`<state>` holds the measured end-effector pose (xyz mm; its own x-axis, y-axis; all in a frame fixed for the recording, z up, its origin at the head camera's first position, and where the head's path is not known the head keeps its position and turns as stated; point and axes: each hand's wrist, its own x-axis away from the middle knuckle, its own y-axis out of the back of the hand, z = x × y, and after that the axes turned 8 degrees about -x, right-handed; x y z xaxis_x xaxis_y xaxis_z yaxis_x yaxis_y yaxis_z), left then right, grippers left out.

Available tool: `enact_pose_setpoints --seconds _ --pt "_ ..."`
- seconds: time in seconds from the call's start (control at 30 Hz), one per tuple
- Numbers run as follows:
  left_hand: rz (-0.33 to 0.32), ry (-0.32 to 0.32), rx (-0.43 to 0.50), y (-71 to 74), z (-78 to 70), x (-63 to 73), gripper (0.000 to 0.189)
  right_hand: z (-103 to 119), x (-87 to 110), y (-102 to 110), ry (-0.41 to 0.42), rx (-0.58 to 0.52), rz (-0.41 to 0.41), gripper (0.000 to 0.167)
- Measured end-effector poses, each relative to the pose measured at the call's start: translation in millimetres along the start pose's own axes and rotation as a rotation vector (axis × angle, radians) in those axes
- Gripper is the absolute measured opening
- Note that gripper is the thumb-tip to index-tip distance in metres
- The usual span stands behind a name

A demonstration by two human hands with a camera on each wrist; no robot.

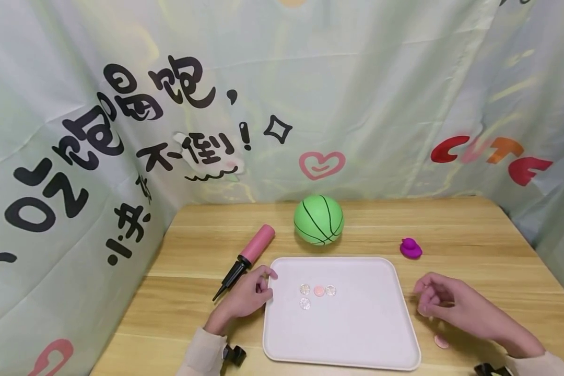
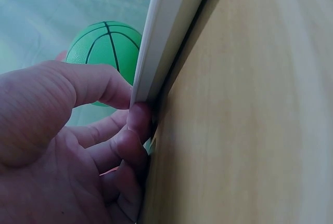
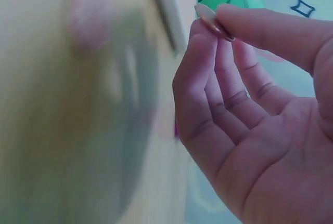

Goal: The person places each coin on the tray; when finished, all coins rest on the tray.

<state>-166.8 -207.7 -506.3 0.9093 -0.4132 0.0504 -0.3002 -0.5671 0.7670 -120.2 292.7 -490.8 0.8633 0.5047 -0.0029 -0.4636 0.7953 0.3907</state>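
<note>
My left hand (image 1: 249, 295) pinches the left rim of a white rectangular tray (image 1: 343, 339); the left wrist view shows the thumb (image 2: 104, 83) on the rim and fingertips tucked against its side. Between the thumb and index finger of my right hand (image 1: 460, 303) is a thin coin (image 3: 212, 21), raised over the wood right of the tray. On the tray lie a pink coin (image 1: 319, 291) and several pale, patterned ones, three in a row with one below. Another pink coin (image 1: 441, 341) rests on the table under the right hand.
A green ball (image 1: 318, 219) with black lines sits behind the tray. To its left lies a pink and black hand pump (image 1: 246, 258), close to my left hand. A purple toy duck (image 1: 411, 248) stands at the back right. Printed curtains (image 1: 357, 104) enclose the wooden table (image 1: 489, 245).
</note>
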Motion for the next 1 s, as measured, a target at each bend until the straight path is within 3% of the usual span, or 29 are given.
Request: enact_pose_setpoints --seconds 0.23,0.63,1.0 --pt "0.004 0.006 -0.011 1.3 -0.6 0.2 0.033 14.5 -31.6 -15.7 0.006 -0.163 -0.005 0.028" --pt "0.008 0.0 -0.003 4.0 0.8 2.7 0.032 46.7 -83.7 -54.4 0.044 -0.142 0.036 0.029" --pt "0.015 -0.005 -0.016 1.4 -1.0 -0.5 0.032 51.3 -113.7 -86.5 0.008 -0.148 0.068 0.042"
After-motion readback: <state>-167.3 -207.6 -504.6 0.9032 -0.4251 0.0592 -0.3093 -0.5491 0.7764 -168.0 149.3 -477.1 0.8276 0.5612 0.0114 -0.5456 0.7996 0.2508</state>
